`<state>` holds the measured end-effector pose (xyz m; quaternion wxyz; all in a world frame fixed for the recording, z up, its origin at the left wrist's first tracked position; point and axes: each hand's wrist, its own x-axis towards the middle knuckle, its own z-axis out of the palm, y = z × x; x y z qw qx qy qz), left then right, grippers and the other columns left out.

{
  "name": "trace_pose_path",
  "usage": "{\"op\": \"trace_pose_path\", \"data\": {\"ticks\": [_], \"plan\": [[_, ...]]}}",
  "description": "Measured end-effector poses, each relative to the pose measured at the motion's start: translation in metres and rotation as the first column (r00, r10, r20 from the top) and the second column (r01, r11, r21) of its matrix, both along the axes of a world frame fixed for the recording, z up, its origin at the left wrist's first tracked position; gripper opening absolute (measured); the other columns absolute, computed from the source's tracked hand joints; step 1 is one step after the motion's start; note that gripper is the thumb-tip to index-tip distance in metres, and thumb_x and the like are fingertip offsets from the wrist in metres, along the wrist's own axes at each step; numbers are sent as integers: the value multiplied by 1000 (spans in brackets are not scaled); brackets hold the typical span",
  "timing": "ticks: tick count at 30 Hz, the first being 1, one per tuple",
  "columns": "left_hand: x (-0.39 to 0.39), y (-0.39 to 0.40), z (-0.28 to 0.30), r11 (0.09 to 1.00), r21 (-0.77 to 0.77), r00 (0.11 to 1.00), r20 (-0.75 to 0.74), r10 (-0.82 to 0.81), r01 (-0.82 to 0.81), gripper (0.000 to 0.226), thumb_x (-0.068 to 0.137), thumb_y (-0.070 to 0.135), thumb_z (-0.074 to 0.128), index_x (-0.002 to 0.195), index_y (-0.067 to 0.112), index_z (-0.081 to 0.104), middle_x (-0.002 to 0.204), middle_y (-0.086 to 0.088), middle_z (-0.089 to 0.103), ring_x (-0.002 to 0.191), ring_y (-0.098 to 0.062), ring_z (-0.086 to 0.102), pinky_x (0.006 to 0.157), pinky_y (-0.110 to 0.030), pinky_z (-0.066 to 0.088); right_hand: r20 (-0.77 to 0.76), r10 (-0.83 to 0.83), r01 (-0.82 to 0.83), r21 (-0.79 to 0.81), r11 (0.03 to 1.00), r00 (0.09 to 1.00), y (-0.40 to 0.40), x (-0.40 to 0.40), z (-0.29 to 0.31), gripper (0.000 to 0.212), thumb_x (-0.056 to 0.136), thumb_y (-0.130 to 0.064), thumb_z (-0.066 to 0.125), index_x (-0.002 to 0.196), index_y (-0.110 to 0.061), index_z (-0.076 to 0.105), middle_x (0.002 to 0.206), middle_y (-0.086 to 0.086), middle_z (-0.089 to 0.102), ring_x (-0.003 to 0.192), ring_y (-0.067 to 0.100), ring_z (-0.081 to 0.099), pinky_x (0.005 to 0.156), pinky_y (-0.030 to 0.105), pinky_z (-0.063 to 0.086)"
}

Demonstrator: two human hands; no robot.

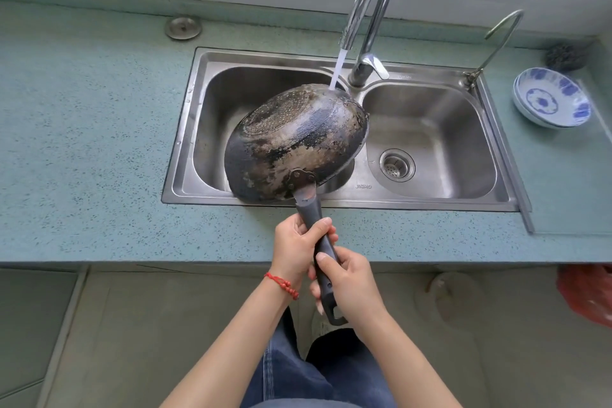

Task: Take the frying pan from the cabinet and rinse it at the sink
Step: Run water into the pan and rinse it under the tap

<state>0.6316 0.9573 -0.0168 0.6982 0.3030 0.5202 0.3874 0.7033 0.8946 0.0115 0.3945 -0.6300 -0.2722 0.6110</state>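
- Right hand (351, 288) and left hand (298, 248) both curl around the long dark handle (319, 242), likely for two-handed leverage.
- The blackened, worn round frying pan (294, 142) tilts underside-up over the steel double sink (430, 142).
- Water (337, 71) from the chrome gooseneck tap (374, 0) strikes its far rim.

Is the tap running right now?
On. A white stream of water falls from the faucet spout onto the upturned underside of the frying pan, held over the left sink basin.
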Motion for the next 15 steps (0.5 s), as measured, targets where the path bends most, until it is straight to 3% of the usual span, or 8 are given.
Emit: {"op": "trace_pose_path", "data": {"ticks": [5,15], "plan": [[10,4,1,1000,8,999,23,-28,27,15,82,0,60,68,6,54,48,2,64,48,-7,62,49,-20,51,1,-17,17,-8,1000,1000,2,13,0,26,91,-8,46,66,-7,53,59,18,52,49,29,44,38,29,39],[21,9,-7,998,-21,998,31,-55,56,12,81,1,60,71,4,55,49,1,65,50,-9,64,50,-20,52,49,-35,37,-47,998,998,5,20,0,25,92,-8,44,68,-4,52,56,16,52,41,25,43,37,27,39]]}}
